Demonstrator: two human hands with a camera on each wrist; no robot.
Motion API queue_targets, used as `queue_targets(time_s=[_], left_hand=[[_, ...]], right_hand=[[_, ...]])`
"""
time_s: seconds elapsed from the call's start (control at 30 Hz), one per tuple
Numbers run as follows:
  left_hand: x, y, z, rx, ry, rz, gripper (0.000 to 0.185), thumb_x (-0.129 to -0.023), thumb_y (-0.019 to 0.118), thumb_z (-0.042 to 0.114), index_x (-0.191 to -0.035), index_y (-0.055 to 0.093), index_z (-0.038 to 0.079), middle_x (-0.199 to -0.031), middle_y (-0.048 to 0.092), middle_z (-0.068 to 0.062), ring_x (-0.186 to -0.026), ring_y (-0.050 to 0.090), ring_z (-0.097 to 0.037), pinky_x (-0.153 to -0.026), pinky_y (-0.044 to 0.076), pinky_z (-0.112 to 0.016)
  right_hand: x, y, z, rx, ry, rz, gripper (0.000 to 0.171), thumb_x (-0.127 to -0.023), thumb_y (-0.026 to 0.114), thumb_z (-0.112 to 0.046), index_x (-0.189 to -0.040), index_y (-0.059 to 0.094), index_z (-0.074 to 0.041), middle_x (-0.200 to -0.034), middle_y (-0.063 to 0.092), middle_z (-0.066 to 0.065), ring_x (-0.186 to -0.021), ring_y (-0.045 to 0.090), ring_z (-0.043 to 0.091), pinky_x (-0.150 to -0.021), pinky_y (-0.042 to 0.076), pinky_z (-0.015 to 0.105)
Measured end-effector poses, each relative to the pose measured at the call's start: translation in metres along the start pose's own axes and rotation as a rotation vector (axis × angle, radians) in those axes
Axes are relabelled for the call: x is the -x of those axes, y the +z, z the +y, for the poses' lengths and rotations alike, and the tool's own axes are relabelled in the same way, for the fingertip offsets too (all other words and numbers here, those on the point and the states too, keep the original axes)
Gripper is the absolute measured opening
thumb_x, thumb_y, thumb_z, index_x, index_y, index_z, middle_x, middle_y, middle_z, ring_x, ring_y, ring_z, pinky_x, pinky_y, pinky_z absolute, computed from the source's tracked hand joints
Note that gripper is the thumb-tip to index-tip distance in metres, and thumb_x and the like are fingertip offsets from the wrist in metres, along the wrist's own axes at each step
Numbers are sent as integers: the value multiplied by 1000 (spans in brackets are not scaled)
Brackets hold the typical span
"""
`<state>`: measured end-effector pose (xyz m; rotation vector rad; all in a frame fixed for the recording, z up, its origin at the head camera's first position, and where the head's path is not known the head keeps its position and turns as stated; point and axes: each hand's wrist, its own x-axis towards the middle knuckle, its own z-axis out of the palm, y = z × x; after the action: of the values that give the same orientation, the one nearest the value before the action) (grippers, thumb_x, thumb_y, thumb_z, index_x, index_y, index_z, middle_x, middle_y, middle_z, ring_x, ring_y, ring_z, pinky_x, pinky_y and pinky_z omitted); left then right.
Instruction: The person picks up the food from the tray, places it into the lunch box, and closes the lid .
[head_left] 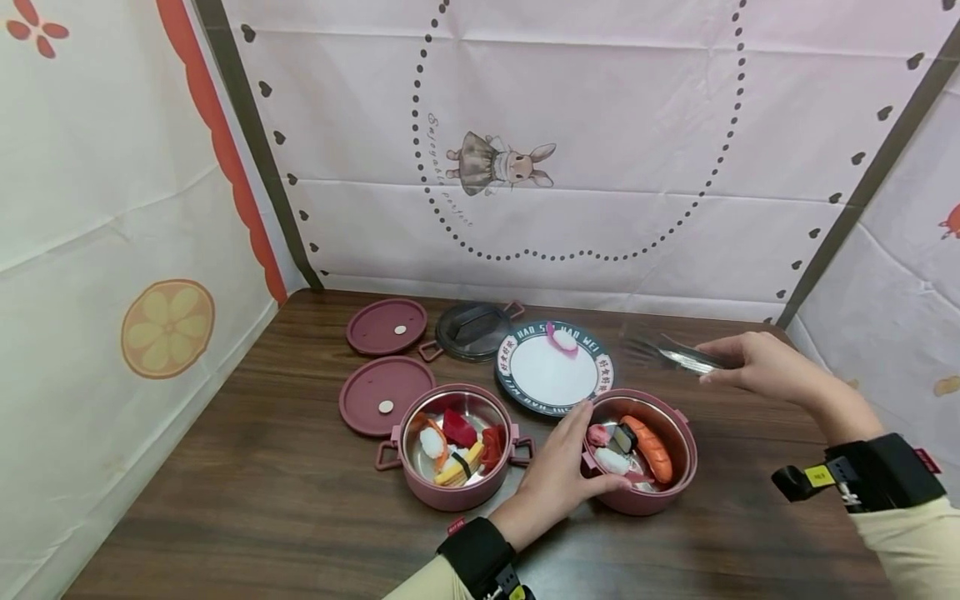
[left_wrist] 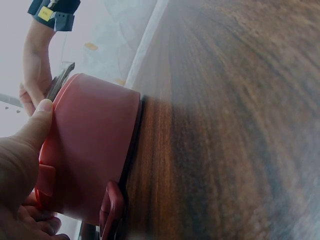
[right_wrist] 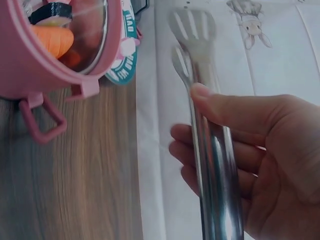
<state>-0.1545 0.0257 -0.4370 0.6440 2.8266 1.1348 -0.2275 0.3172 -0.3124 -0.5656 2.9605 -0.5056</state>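
Note:
My left hand [head_left: 557, 467] grips the left side of the right-hand pink pot [head_left: 643, 502], thumb at its near rim and fingers toward its far side. In the left wrist view, the thumb presses the edge of the pot [left_wrist: 95, 145]. Inside the pot lie a toy sausage [head_left: 649, 450], a white piece [head_left: 612, 462] and a dark-wrapped piece [head_left: 624, 437]. To the right, my right hand [head_left: 768, 367] holds metal tongs [right_wrist: 207, 150] above the table, between thumb and fingers. Their slotted tips [right_wrist: 192, 30] are parted, with nothing between them.
Left of my left hand stands another pink pot [head_left: 455, 498] with several toy sushi pieces. Behind are a plate [head_left: 551, 379] bearing a white-and-pink piece [head_left: 563, 339], two dark red lids [head_left: 375, 383] [head_left: 378, 321] and a dark glass-like lid [head_left: 474, 329]. Printed cloth [head_left: 600, 125] walls the table.

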Motion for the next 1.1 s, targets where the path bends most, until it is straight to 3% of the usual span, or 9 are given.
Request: queue_targets(time_s=[0.2,0.37,0.43,0.63,1.1], left_hand=[[0,-1,0,-4,-7,1,105,-79,77,57,-159,24,15,-165,27,-4,-151,32,-21,-118,37,-44],[0,-2,0,-1,-22,-8,104,-79,77,57,-160,23,18,-166,26,-1,-151,31,-20,-119,36,-43],[0,-1,0,-3,-20,-11,104,-79,77,56,-160,23,18,-166,26,-1,-151,31,-19,-119,36,-42],[-1,-1,0,-4,-10,-11,103,-80,77,55,-160,23,18,-166,26,-1,-151,31,-19,-119,36,-42],[0,-3,3,1,-54,-42,102,-80,76,56,-160,23,22,-166,24,3,-151,30,-17,-119,37,-43]], right_hand=[[-21,-2,-13,14,10,37,53,-89,74,-31,-128,64,4,-119,71,23,-107,68,38,-88,53,56],[-41,-3,-23,-12,-7,21,46,-87,76,-30,-121,69,0,-107,75,18,-90,70,29,-79,55,47],[-49,-3,-27,-4,-5,17,44,-87,76,-27,-121,70,0,-108,75,18,-91,70,29,-81,56,47],[-72,1,-37,102,-8,-3,48,-88,75,-24,-125,66,4,-122,69,25,-114,64,43,-97,50,58],[-101,23,-45,175,-8,-41,39,-84,78,-21,-114,72,4,-113,72,23,-102,69,38,-89,56,53]])
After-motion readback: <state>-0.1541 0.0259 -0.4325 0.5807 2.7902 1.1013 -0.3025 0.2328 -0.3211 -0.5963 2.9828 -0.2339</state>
